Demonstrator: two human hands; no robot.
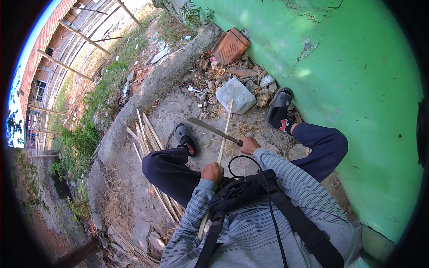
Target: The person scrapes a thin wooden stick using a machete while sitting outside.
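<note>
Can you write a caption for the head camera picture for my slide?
Seated outdoors by a green wall, a person's left hand grips a bamboo strip while the right hand holds a long knife across it.

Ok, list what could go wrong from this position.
1. The long knife in the right hand crosses the bamboo strip not far above the left hand gripping it; a slip could cut those fingers.
2. The blade's tip points toward the left foot, in an open sandal.
3. The strip's far end rests near a loose stone and might skid.

L hand (212,172) gripping bamboo stick (224,134), R hand (248,145) w/ machete (210,128)
</note>
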